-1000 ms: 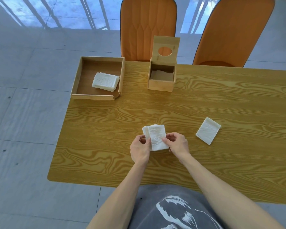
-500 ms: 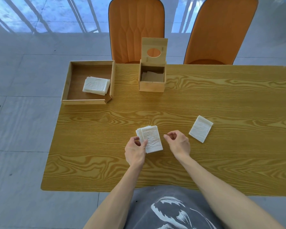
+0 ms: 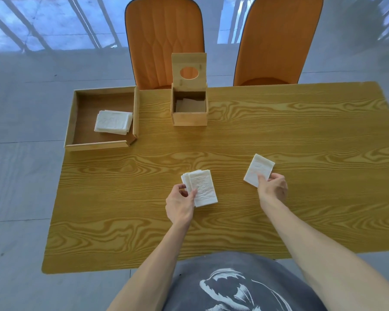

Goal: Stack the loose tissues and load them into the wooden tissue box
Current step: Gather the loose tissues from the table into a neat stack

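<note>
Left hand (image 3: 182, 204) is pinched on the small stack of tissues (image 3: 202, 187), thumb on top and fingers under its left edge; stack sits just above or on the table (image 3: 301, 135) near the middle of the near edge (can't tell if it's lifted). Sheets are fanned a bit at the upper left, not squared.

Right hand (image 3: 272, 189) is at the single loose tissue (image 3: 259, 169), toward the right of the near half. Fingertips are closing on its near corner; looks like a light pinch, can't tell if it has cleared the wood.

Step in hand, my read: grab that sheet and lay it on the stack. Do it well: pinch at the corner, lift flat so it doesn't fold, land it edge-aligned, then tap the stack square with both hands before carrying.

Further back: wooden tissue box (image 3: 189, 110) at the middle of the far edge, hinged lid (image 3: 188, 69) stood upright, opening exposed, something flat already inside. Path from stack to box is bare table.

Wooden tray (image 3: 73, 122) at the far left corner holds another pile of tissues (image 3: 113, 121), so more to collect. Two orange chairs (image 3: 165, 39) behind the far edge, not in the way.
</note>
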Demonstrator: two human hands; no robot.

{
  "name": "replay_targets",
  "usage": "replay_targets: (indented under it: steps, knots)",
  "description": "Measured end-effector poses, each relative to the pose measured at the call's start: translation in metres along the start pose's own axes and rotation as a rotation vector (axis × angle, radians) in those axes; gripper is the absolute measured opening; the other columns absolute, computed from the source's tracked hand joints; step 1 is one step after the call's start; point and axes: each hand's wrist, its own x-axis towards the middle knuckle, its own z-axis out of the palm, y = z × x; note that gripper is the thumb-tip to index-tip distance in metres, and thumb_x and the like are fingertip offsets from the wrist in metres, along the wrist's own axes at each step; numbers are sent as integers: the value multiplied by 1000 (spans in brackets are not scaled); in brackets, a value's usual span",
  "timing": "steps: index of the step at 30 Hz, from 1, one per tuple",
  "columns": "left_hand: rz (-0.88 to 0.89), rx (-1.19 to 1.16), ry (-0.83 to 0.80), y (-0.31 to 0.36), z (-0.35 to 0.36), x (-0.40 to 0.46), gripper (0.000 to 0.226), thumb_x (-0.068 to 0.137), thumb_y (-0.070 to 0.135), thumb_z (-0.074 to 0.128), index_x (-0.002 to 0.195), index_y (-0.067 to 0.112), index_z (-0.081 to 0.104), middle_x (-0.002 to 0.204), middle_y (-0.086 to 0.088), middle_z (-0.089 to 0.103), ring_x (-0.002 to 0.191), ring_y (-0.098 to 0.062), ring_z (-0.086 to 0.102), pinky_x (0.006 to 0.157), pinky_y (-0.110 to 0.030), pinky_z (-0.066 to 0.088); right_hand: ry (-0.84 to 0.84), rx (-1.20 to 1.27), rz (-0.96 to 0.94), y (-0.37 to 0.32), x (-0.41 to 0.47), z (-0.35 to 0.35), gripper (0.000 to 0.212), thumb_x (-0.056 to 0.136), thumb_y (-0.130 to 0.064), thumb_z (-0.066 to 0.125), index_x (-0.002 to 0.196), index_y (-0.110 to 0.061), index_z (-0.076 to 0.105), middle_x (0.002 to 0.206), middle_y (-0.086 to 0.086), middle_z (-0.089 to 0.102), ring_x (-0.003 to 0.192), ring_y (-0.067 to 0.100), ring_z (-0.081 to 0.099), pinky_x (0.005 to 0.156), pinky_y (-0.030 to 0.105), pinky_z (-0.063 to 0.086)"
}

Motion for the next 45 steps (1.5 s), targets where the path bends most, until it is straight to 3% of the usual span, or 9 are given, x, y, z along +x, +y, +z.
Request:
replay_targets:
  steps: [6,15,21,25,28,32,36,41,45]
  knots:
    - [11,20,-7,3,2,-1,45,81,53,74,113,23,64,85,13,64,79,-12,66,68,-31,53,-75,50,60,-1,5,3,16,86,-31,71,89,-16,65,100,8,71,79,26,63,72,35,53]
    - [16,16,-21,2,2,1,42,80,51,76,109,24,65,83,14,64,80,-13,68,72,-35,57,-69,80,3,-6,2,2,13,88,-29,68,93,-16,67,90,2,69,77,22,65,66,33,53]
    - [19,15,-29,0,2,0,39,79,51,76,107,26,64,84,12,66,79,-13,68,72,-37,58,-101,159,-45,-5,-4,3,20,89,-23,68,104,-10,70,91,0,71,83,19,67,76,37,58]
    - [19,17,-29,0,2,1,38,80,49,77,107,26,64,85,12,67,80,-13,68,71,-37,58,-177,252,-61,-5,-8,4,10,93,-20,63,88,-13,69,83,-3,66,88,24,67,80,39,57]
    - [20,17,-30,1,2,1,39,80,49,77,108,26,64,86,11,68,80,-14,68,71,-38,59,-223,368,-53,-6,-9,6,21,95,-25,63,110,-12,70,101,0,70,96,19,65,83,32,53]
    - [32,5,-34,1,1,1,39,79,49,77,108,25,64,87,10,68,80,-13,68,70,-37,58,-337,522,-26,-8,-11,5,26,96,-21,63,118,-7,66,102,1,71,93,17,69,86,39,59]
    - [30,-3,-37,0,0,1,39,79,49,77,107,25,64,88,10,68,81,-14,68,70,-36,58,-523,628,-53,-9,-21,2,11,95,-13,64,106,-11,66,103,5,73,90,19,72,74,34,61]
    - [29,-6,-47,1,-1,1,41,78,51,78,106,25,64,89,9,69,81,-14,68,69,-34,56,-781,559,-121,-4,-32,5,22,92,-14,68,111,-3,68,111,15,74,100,28,72,80,39,60]
    - [25,-1,-55,2,-2,0,35,81,45,77,107,24,64,90,7,69,82,-14,68,66,-30,52,-914,464,-184,-10,-47,14,26,90,-11,70,113,0,68,109,13,75,99,26,73,79,33,61]
